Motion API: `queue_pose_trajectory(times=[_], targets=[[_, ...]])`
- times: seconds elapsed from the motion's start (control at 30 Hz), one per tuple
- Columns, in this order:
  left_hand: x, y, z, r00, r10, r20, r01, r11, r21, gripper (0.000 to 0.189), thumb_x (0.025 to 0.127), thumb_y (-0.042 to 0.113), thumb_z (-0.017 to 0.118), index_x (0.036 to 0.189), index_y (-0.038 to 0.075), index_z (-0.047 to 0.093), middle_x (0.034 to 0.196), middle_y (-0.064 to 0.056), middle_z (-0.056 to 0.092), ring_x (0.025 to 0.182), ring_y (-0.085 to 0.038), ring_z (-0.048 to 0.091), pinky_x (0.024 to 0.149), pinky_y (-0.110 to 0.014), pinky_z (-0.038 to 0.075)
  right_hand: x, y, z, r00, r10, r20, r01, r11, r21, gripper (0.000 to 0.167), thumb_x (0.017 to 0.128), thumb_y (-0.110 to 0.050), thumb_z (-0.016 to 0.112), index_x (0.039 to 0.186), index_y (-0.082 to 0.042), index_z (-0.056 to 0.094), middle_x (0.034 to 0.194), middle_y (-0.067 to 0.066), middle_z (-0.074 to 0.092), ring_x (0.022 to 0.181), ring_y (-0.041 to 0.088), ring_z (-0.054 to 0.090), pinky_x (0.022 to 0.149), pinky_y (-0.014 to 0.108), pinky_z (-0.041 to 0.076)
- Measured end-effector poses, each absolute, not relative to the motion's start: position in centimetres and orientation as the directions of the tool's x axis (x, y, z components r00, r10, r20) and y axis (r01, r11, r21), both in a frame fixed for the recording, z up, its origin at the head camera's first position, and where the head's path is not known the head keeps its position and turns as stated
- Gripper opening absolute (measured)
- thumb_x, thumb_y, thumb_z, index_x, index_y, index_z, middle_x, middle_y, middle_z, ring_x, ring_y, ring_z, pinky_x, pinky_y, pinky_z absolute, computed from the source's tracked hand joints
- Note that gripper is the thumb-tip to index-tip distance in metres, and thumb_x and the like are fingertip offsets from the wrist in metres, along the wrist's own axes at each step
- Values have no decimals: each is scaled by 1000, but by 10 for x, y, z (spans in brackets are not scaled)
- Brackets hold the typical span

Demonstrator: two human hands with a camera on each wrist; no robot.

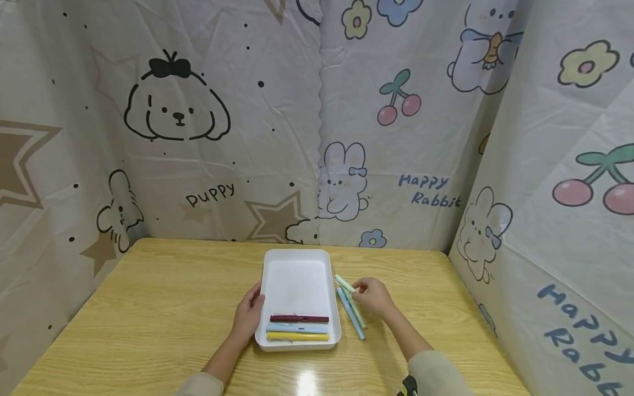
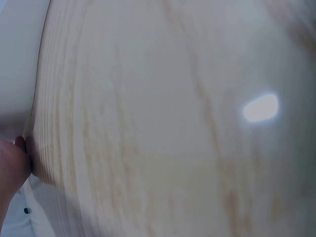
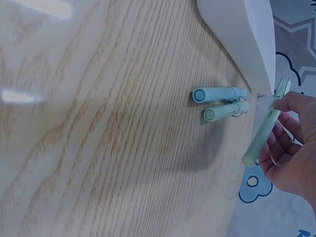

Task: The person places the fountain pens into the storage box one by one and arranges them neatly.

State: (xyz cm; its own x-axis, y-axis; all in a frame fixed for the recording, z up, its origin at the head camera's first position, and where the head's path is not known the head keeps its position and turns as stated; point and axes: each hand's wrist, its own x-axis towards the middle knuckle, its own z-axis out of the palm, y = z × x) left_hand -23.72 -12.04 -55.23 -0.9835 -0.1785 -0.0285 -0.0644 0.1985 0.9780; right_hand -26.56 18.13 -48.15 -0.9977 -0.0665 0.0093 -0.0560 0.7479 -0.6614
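My right hand (image 1: 373,297) pinches a light green pen (image 3: 261,136) between thumb and fingers, just right of the white tray (image 1: 297,280). In the right wrist view this pen is above the table, slanted. Below it a light blue pen (image 3: 217,94) and another light green pen (image 3: 224,111) lie side by side on the wood. My left hand (image 1: 249,313) grips the tray's left side, thumb at the rim. Inside the tray's near end, a dark red pen (image 1: 299,319), a light blue pen (image 1: 297,329) and a yellow pen (image 1: 297,336) lie crosswise in parallel.
The wooden table (image 1: 188,297) runs under everything, glossy with a bright reflection at its near side. Patterned cloth (image 1: 277,121) hangs behind the table and along both sides.
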Motion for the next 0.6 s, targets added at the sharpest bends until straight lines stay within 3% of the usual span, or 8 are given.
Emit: queue_pose_trajectory(times=[0.6], targets=[[-236, -120, -550, -982, -182, -45, -81, 197, 977, 43, 101, 17, 40, 143, 8, 37, 142, -19, 43, 124, -32, 47, 102, -47, 41, -266, 170, -480, -995, -102, 4, -79, 747, -660, 19, 77, -8, 66, 95, -2, 70, 78, 4, 56, 69, 14, 46, 58, 24, 39]])
